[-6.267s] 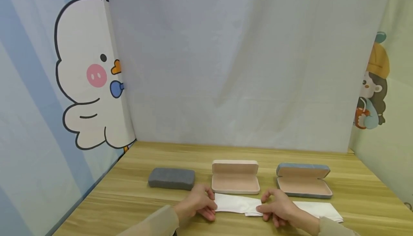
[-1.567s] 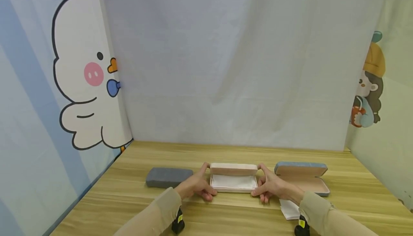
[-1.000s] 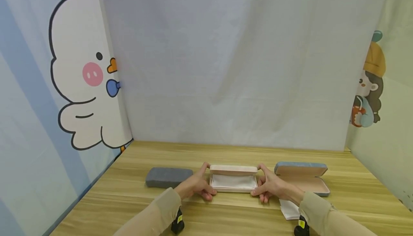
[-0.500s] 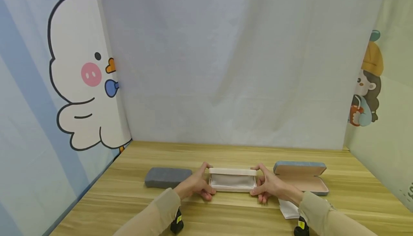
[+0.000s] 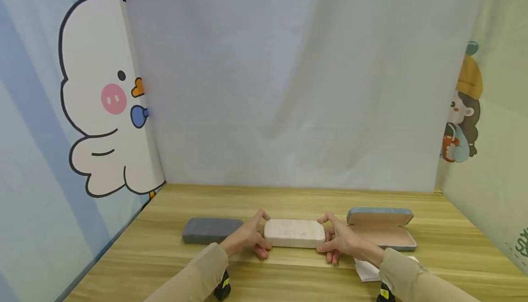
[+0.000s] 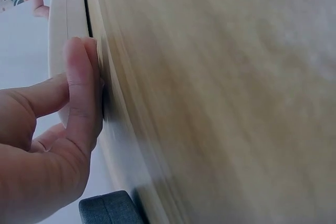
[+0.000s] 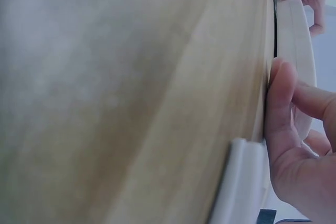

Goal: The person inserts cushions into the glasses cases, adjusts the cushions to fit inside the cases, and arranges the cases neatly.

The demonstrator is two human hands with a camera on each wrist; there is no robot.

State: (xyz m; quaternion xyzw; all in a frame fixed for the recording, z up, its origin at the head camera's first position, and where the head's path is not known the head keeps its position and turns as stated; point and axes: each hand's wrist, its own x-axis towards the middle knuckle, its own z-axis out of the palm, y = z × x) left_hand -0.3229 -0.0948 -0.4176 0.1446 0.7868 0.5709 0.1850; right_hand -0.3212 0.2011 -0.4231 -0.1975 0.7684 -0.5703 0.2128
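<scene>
A cream glasses case (image 5: 294,233) lies on the wooden table with its lid down, so its inside is hidden. My left hand (image 5: 247,237) grips its left end, thumb at the front bottom edge and index finger arched to the back corner. At the right end my right hand (image 5: 343,238) holds it the same way. In the left wrist view the case (image 6: 65,24) shows a thin seam between lid and base, with the thumb against its front. The right wrist view has the right thumb along the front of the case (image 7: 294,35).
Left of the left hand lies a closed dark grey glasses case (image 5: 211,230). A blue-grey case (image 5: 383,233) with a peach lining stands open on the right. In front of it, a folded white cloth (image 5: 366,271) is partly covered by my right forearm.
Earlier both hands were on a folded white cloth before the open cream case. The cloth then lay inside the case, and the lid has since come down over it between my hands.
</scene>
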